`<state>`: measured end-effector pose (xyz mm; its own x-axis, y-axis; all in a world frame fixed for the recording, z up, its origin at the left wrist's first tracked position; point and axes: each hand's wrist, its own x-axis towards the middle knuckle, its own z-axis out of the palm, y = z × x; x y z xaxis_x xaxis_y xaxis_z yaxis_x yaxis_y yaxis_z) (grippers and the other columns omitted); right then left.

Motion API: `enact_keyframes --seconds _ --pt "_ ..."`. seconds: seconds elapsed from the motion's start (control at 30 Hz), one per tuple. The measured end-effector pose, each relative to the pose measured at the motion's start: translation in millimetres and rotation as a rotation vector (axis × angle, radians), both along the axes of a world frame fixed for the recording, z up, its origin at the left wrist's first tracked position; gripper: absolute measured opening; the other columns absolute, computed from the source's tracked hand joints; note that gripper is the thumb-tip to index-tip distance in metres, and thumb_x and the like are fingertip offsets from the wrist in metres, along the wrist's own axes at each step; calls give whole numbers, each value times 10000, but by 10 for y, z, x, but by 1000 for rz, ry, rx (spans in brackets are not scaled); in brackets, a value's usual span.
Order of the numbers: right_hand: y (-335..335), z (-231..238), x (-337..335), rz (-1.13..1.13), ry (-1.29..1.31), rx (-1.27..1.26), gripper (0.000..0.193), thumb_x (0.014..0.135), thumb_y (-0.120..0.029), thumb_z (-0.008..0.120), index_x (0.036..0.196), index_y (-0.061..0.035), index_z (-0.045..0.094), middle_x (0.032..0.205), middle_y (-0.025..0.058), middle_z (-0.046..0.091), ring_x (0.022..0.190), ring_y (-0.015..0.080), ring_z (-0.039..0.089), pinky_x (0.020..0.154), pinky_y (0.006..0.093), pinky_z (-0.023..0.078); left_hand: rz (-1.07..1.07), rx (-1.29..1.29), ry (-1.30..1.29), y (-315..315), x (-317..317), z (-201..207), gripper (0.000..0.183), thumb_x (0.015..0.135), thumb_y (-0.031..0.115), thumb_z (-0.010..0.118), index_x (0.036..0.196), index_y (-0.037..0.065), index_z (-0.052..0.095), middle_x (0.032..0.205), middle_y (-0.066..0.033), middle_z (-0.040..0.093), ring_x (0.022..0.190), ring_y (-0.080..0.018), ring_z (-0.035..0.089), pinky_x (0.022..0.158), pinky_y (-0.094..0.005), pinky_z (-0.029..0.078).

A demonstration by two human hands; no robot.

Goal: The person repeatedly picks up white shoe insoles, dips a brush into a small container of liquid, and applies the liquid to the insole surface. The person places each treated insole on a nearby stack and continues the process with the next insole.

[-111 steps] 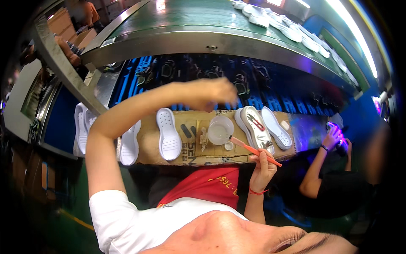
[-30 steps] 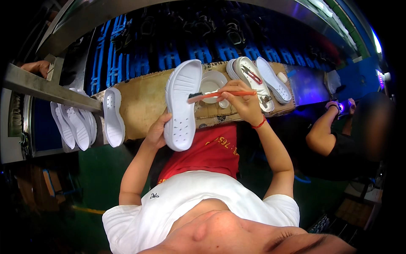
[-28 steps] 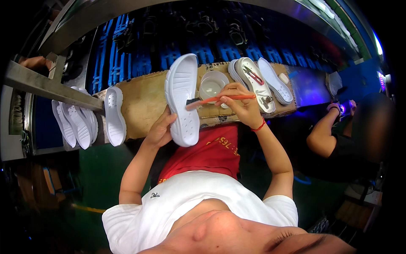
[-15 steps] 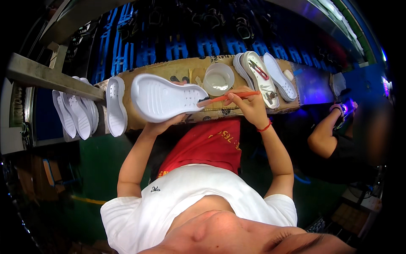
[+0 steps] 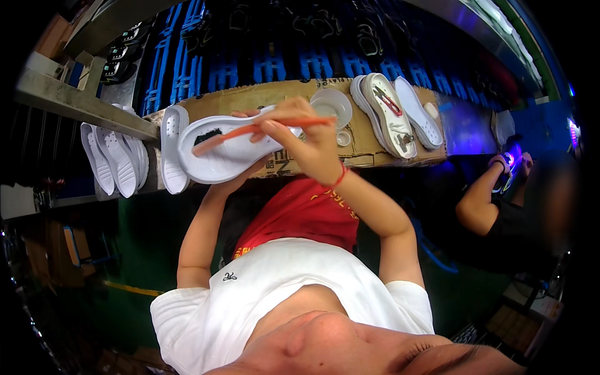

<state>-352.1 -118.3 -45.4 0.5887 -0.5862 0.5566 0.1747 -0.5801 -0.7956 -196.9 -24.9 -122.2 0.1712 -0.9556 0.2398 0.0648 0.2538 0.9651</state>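
Note:
A white shoe sole (image 5: 234,164) lies hollow side up in my left hand (image 5: 232,182), which grips it from beneath, with fingers showing along its far edge. My right hand (image 5: 307,142) is closed around the orange handle of a brush (image 5: 240,129). The brush's dark bristles rest on the inner face of the sole, near its broad left end. Just beyond my right hand stands a whitish plastic bowl (image 5: 339,107), partly hidden by it. A small round white cup or cap (image 5: 343,138) sits beside the bowl.
More white soles stand at left, one single sole (image 5: 170,134) nearest the held one. At right are other soles, one cream sole (image 5: 382,94) carrying a red-handled cutting tool (image 5: 390,103). Cardboard (image 5: 362,153) covers the bench. A metal beam (image 5: 81,106) crosses at left; a co-worker's arm (image 5: 480,203) shows at right.
My right hand has carried the brush leftward, from the sole's narrow right end to its broad left end. The held sole has shifted a little left and now overlaps the single sole.

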Motion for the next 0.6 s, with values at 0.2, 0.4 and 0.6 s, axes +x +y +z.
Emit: enact_keyframes --seconds 0.2,0.4,0.6 --pt "-758 -242 -134 149 156 65 150 871 -158 653 932 -44 727 862 8 709 905 142 543 816 297 453 90 134 -123 172 67 -75 754 704 7 752 1356 50 375 1298 -99 481 1194 -213 483 1020 -347 388" --pt "-749 -208 -716 -128 394 -133 150 872 -123 649 956 -18 716 849 54 700 893 137 584 769 284 477 111 19 32 110 44 49 746 686 -44 734 1335 48 377 1289 -107 482 1214 -224 472 1038 -362 385" --pt "-233 -268 -815 -236 320 95 173 908 -88 607 1007 40 669 792 89 679 758 144 664 687 244 488 142 -139 -153 9 -23 64 710 675 -23 762 1279 60 397 1298 -101 456 1228 -236 463 1070 -369 377"
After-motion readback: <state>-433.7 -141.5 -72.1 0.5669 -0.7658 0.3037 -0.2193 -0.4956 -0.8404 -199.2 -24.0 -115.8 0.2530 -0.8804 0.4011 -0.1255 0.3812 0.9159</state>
